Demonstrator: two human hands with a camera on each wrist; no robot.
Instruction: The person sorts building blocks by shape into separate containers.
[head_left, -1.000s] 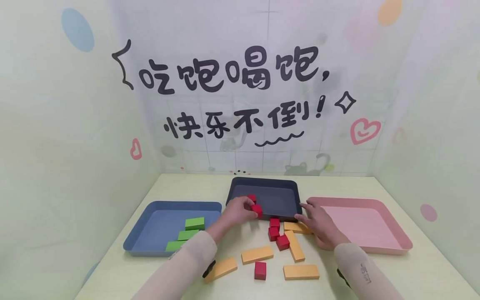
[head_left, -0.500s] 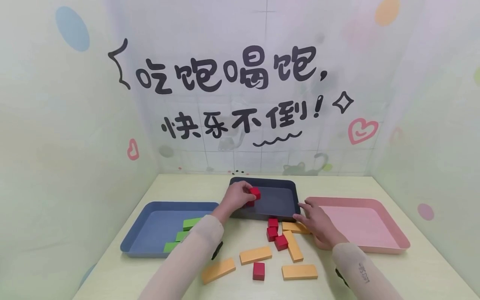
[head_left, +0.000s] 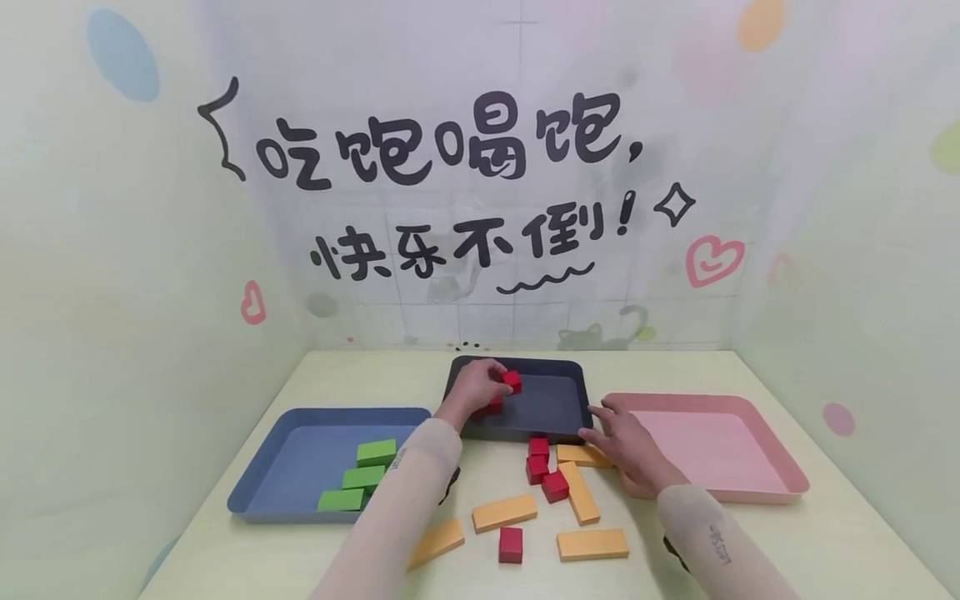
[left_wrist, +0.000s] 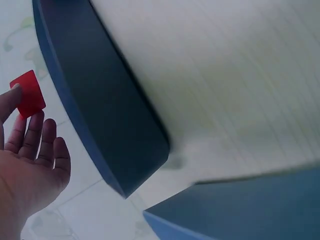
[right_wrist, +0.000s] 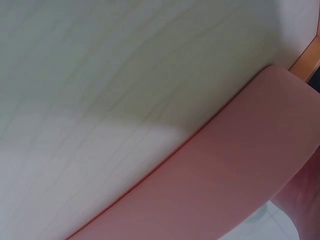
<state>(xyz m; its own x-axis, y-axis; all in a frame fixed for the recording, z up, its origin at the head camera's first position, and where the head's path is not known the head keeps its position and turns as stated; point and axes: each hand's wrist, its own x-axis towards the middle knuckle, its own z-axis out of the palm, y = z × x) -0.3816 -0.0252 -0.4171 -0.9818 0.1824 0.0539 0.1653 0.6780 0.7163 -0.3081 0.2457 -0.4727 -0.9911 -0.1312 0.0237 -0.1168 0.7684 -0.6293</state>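
Observation:
My left hand (head_left: 476,387) pinches a red cube (head_left: 512,382) over the dark tray (head_left: 555,435); in the left wrist view the cube (left_wrist: 31,95) sits between thumb and fingertips. Another red cube (head_left: 492,405) lies in that tray, partly behind the hand. My right hand (head_left: 628,435) is spread at the dark tray's front right corner, its fingertips right at the rim. Only a small part of the right hand (right_wrist: 302,200) appears in the right wrist view, beyond the pink tray wall. In front of the dark tray several red cubes (head_left: 555,487) lie on the table.
Several yellow-orange blocks (head_left: 592,544) lie on the table, one (head_left: 582,455) beneath the right hand. At left, a blue tray (head_left: 270,450) holds green blocks (head_left: 364,477). A pink tray (head_left: 795,458) stands at right. A single red cube (head_left: 511,545) lies nearer the front.
My left hand has carried the red cube from the dark tray's front edge back and up over its inside. The right hand stays at the tray corner. The head view has shifted slightly.

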